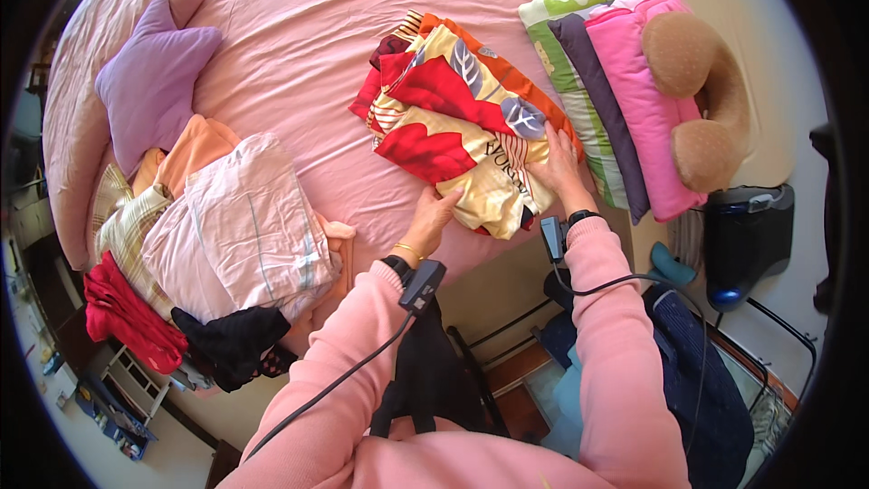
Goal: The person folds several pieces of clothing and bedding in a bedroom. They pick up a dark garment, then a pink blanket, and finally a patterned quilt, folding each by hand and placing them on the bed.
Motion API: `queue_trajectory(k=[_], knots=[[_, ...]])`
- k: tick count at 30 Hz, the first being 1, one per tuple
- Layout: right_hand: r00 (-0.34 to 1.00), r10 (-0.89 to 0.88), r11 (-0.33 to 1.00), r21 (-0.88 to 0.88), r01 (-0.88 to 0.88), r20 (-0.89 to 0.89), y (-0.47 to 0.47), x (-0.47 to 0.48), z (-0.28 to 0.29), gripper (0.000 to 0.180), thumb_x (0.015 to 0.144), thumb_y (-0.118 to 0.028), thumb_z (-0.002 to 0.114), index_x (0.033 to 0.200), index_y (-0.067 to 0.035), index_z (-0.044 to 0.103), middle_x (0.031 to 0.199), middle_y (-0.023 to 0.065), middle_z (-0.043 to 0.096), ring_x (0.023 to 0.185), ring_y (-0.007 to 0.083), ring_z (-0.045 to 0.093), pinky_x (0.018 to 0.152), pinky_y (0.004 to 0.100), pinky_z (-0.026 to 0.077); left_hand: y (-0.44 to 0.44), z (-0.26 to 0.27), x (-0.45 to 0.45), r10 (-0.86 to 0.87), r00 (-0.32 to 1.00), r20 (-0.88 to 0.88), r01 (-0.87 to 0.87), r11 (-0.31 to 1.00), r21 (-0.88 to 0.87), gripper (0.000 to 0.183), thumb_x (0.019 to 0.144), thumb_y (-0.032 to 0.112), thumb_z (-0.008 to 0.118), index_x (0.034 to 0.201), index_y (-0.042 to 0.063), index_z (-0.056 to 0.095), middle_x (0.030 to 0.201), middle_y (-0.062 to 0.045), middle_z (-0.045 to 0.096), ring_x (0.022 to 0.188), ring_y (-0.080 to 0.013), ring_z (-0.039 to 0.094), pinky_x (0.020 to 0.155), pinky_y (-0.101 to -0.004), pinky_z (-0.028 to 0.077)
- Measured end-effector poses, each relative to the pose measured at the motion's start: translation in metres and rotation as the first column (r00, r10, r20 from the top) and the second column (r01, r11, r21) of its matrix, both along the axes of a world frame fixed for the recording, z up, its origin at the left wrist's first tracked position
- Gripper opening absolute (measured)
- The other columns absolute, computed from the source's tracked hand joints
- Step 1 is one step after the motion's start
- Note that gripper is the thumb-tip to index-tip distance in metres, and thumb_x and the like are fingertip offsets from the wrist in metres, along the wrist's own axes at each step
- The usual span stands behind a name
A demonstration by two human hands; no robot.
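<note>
A bundle of folded printed fabric (468, 122) in red, cream and orange, with leaf shapes and some lettering, lies on the pink bed sheet (285, 47). My left hand (432, 216) touches its near left edge, thumb on the cream cloth and fingers partly hidden at the edge. At its right side rests my right hand (559, 161), fingers along the orange border; whether either hand grips the cloth is hard to tell. A band with a cabled grey device sits at each wrist.
Left on the bed lie a purple star-shaped pillow (155, 81) and a heap of clothes with a pale pink folded cloth (237, 224) on top. At right are folded quilts (641, 102), a brown neck pillow (723, 109) and a black appliance (750, 238).
</note>
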State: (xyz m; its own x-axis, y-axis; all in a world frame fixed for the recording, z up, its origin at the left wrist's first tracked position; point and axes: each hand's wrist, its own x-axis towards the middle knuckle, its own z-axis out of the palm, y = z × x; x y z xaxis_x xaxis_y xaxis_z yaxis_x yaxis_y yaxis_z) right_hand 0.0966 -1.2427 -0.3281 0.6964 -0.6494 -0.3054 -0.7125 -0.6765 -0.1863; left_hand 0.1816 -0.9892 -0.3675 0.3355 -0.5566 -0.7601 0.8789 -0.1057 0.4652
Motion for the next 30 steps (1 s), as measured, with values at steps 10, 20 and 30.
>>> queue_trajectory(k=[10,20,30], knots=[[0.958,-0.04,0.999,0.033,0.032,0.282,0.01,0.003,-0.001,0.022,0.08,-0.004,0.049,0.098,-0.007,0.062,0.096,0.0167,0.065,0.093,0.0404,0.06,0.078,0.0475,0.048,-0.049,0.014,0.006,0.317,0.945,0.077,-0.32,0.946,0.041,0.024,0.084,0.007,0.063,0.108,0.004,0.061,0.1,-0.008,0.065,0.085,-0.0196,0.064,0.073,-0.0334,0.053],[0.715,-0.69,-0.072,0.973,-0.22,0.111,0.108,0.014,0.142,0.028,0.09,0.002,0.055,0.118,0.002,0.059,0.111,0.0085,0.066,0.099,0.0165,0.064,0.089,0.0296,0.05,0.146,0.215,0.153,0.13,0.847,0.516,-0.215,0.971,0.109,0.024,0.084,0.009,0.059,0.106,0.002,0.063,0.09,-0.008,0.068,0.073,-0.0175,0.067,0.066,-0.0287,0.055],[0.734,-0.638,-0.008,0.956,0.293,-0.23,0.286,0.06,0.066,0.028,0.098,-0.015,0.048,0.124,-0.006,0.053,0.109,0.0082,0.063,0.1,0.0137,0.061,0.074,0.0272,0.051,0.324,0.155,0.115,0.474,0.878,0.068,-0.478,0.877,0.052,0.048,0.095,0.028,0.059,0.133,0.001,0.046,0.125,-0.013,0.06,0.109,-0.026,0.062,0.096,-0.039,0.051]])
